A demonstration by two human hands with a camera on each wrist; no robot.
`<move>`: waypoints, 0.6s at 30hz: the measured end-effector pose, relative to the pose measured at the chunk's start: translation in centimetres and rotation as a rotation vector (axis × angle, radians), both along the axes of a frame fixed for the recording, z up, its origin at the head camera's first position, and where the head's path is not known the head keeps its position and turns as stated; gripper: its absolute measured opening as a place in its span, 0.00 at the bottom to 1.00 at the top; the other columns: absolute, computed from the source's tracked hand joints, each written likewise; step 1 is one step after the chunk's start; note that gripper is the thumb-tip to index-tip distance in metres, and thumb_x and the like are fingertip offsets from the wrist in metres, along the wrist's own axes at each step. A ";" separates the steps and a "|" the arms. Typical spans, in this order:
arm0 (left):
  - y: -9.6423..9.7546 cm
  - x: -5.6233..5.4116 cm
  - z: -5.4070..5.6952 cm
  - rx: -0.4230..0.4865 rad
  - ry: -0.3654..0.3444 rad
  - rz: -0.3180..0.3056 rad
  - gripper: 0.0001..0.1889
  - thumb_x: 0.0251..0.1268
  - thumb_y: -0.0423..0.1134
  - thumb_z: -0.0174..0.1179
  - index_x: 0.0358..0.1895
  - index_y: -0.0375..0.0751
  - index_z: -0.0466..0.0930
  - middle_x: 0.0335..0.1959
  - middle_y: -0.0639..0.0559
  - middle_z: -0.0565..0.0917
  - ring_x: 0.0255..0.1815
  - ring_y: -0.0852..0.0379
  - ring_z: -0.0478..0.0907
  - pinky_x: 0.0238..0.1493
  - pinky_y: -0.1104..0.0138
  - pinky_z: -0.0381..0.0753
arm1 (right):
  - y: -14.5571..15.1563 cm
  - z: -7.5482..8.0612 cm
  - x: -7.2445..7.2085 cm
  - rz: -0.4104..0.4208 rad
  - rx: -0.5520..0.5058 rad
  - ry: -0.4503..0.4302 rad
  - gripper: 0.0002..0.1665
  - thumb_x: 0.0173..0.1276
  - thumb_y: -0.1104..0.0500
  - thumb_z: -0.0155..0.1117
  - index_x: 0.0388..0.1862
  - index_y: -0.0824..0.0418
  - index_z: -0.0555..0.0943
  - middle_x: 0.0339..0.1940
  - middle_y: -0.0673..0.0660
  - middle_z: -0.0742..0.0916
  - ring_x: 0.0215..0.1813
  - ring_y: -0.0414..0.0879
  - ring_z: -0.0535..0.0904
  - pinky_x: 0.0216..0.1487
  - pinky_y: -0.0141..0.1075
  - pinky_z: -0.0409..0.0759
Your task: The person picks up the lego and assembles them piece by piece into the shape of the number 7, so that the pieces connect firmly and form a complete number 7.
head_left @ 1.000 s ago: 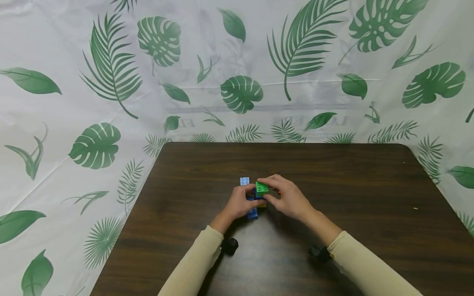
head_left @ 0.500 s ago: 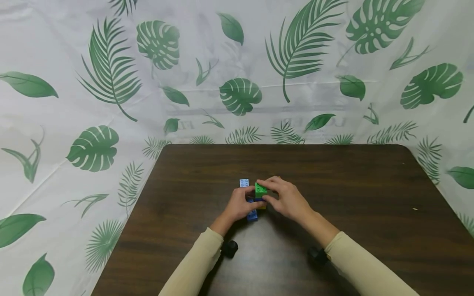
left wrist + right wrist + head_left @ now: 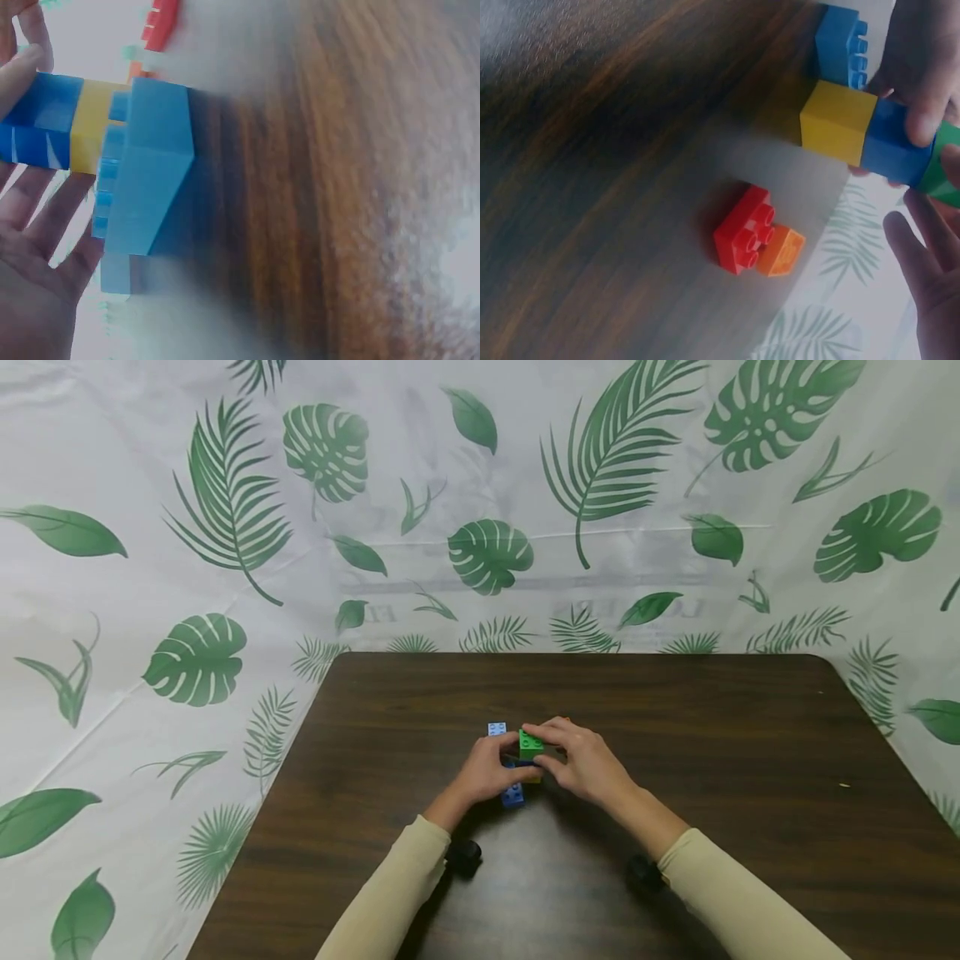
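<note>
Both hands meet around an upright stack of toy building bricks near the middle of the table. The green brick [image 3: 530, 745] is on top, and my right hand [image 3: 596, 770] pinches it between thumb and fingers. Under it sits a dark blue brick [image 3: 894, 142], gripped by my left hand [image 3: 480, 774] with the thumb on its near side. A yellow brick [image 3: 836, 124] forms the lower part of the stack. A longer blue brick [image 3: 150, 165] stands beside the stack, studs up; whether it touches the yellow one I cannot tell.
A light blue brick [image 3: 497, 727] lies behind the left hand. Right of the stack are a red brick [image 3: 742, 231] and an orange brick [image 3: 782, 251], mostly hidden by the right hand in the head view. A leaf-print sheet [image 3: 420, 527] hangs behind the dark wooden table [image 3: 675, 702].
Both hands stay around the stack in nearly the same pose. Less of the dark blue brick shows beside the green one than a second ago. The head view shifts slightly.
</note>
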State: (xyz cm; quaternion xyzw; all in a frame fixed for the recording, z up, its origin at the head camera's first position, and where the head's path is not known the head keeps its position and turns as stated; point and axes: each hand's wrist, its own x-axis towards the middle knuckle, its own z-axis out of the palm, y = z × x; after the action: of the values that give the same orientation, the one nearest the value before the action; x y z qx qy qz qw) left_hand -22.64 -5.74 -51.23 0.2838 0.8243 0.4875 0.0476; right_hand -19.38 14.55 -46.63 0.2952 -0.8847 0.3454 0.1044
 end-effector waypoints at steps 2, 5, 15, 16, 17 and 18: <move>-0.3 0.0 0.3 0.047 -0.014 -0.005 0.21 0.57 0.45 0.73 0.53 0.45 0.82 0.45 0.53 0.85 0.45 0.55 0.83 0.48 0.57 0.82 | 0.0 0.0 0.0 0.005 0.003 -0.009 0.33 0.60 0.65 0.73 0.65 0.52 0.78 0.49 0.49 0.83 0.44 0.49 0.83 0.44 0.45 0.83; -0.6 -0.1 0.8 0.090 0.000 -0.015 0.20 0.56 0.43 0.73 0.52 0.44 0.82 0.45 0.50 0.85 0.45 0.53 0.83 0.49 0.54 0.82 | 0.0 0.2 -0.1 0.005 0.004 -0.017 0.33 0.60 0.65 0.73 0.65 0.52 0.78 0.49 0.48 0.83 0.40 0.48 0.82 0.42 0.45 0.83; -0.7 -0.8 0.9 0.007 0.117 -0.055 0.19 0.57 0.44 0.72 0.51 0.43 0.83 0.43 0.50 0.86 0.44 0.54 0.83 0.48 0.55 0.82 | 0.2 -0.2 -0.1 0.012 -0.005 -0.012 0.34 0.60 0.67 0.73 0.66 0.53 0.77 0.48 0.49 0.82 0.45 0.51 0.84 0.46 0.47 0.83; -0.7 -0.8 0.9 -0.002 0.122 -0.053 0.19 0.57 0.45 0.72 0.50 0.43 0.83 0.43 0.50 0.86 0.44 0.54 0.83 0.48 0.55 0.82 | 0.2 -0.3 -0.1 0.014 -0.007 -0.008 0.34 0.60 0.67 0.73 0.66 0.53 0.77 0.48 0.49 0.82 0.45 0.50 0.84 0.46 0.46 0.83; -0.8 -0.8 0.8 -0.013 0.128 -0.049 0.19 0.57 0.45 0.73 0.50 0.44 0.83 0.42 0.51 0.86 0.44 0.55 0.83 0.49 0.56 0.82 | 0.2 -0.3 0.0 0.016 -0.008 -0.006 0.34 0.61 0.67 0.72 0.66 0.53 0.77 0.48 0.49 0.82 0.44 0.50 0.84 0.45 0.46 0.83; -0.8 -0.8 0.7 -0.024 0.136 -0.046 0.19 0.57 0.45 0.73 0.50 0.44 0.83 0.42 0.52 0.86 0.44 0.56 0.82 0.49 0.57 0.82 | 0.2 -0.4 0.0 0.020 -0.008 -0.001 0.33 0.61 0.66 0.72 0.66 0.53 0.77 0.48 0.49 0.82 0.44 0.50 0.84 0.45 0.46 0.83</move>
State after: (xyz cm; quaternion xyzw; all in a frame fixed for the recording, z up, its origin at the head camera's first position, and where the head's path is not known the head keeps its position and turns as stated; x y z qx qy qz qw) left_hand -23.48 -6.52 -50.49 0.3346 0.8246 0.4561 0.0059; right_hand -19.39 14.72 -47.06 0.3033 -0.8804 0.3502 0.1016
